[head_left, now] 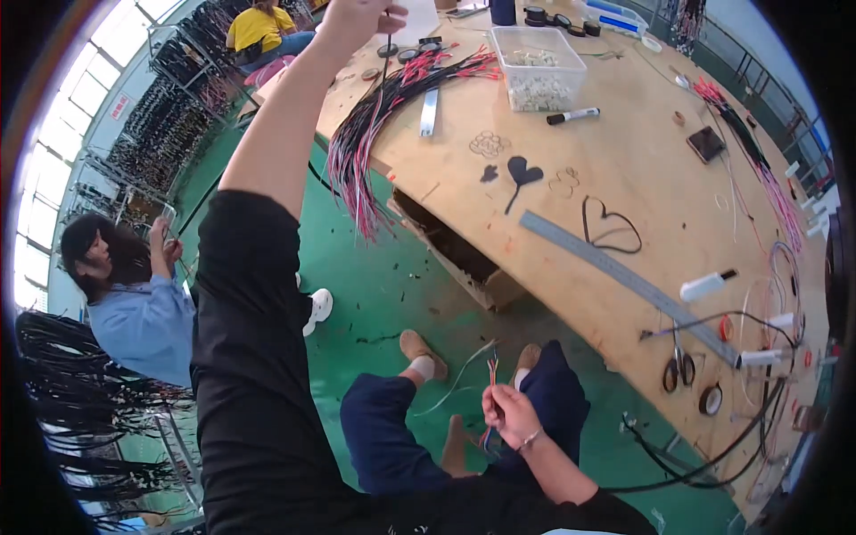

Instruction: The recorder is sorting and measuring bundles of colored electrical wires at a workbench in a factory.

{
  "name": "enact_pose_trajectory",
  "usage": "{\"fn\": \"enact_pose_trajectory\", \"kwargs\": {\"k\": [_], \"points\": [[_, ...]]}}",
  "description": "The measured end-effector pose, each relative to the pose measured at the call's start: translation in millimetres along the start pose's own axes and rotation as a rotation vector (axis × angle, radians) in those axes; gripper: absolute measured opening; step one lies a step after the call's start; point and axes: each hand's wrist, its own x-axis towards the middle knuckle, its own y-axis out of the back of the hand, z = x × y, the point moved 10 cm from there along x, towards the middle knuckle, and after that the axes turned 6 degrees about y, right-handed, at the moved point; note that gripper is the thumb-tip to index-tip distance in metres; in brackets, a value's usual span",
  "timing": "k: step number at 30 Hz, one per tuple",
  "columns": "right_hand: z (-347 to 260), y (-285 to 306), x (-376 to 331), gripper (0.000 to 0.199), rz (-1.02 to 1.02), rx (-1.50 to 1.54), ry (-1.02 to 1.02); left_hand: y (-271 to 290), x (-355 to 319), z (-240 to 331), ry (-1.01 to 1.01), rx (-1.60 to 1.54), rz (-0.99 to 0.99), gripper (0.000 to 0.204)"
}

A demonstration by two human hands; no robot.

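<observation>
Bare plywood table [624,160] lies open between clear bin [538,67] and steel ruler [624,278].

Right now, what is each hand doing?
Left hand: raised, pinching a thin dark wire.
Right hand: closed on thin coloured wires.

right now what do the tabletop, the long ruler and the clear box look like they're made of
Tabletop: looks like plywood, matte tan, bare and pen-marked. Long ruler: probably metal, flat grey strip with a dull sheen. Clear box: likely plastic, see-through walls showing small white parts inside.
</observation>
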Motion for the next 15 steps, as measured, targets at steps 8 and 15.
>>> {"fn": "enact_pose_trajectory", "kwargs": {"k": [8,15], "points": [[-19.8,-39.1,10.7,0.024,-0.224,-0.049,0.064,-134.8,-410.9,113.3,-0.603,0.59,-0.192,0.025],[-14.5,-78.8,4.1,0.027,-0.103,-0.158,-0.122,-231.5,-681.5,70.6,-0.567,0.473,-0.502,0.042]]}}
